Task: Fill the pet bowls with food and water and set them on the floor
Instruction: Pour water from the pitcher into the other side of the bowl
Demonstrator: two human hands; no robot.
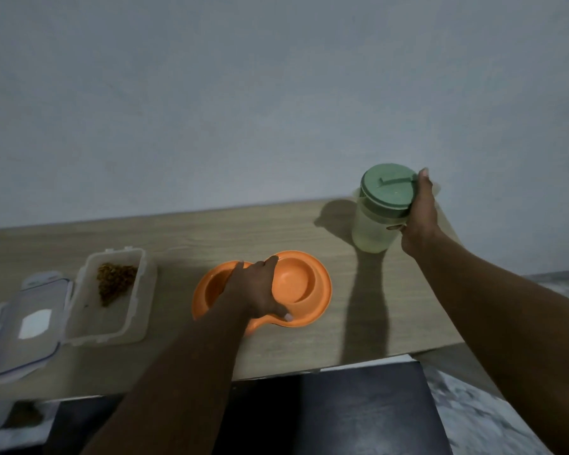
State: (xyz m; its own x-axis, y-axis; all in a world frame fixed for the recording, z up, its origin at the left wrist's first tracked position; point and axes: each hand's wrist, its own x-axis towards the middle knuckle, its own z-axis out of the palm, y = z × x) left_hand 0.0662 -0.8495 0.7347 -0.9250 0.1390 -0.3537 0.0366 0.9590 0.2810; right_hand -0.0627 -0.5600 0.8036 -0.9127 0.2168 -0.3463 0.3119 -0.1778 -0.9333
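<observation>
One orange bowl [298, 282] is clasped by the left grip [255, 287]; the jug [372, 233], right of the bowl, is grasped by the right grip [421, 218].

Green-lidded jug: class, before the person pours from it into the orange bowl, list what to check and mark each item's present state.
1. Grip: the right hand grips the green-lidded jug: ok.
2. Spout in the lid open: cannot tell.
3. Water in the jug: cannot tell, its wall is cloudy.
4. Support: the left hand holds the orange double bowl on the table: ok.
5. The right well is empty and uncovered: ok.
6. The left well has food: cannot tell, the hand hides most of it.
</observation>
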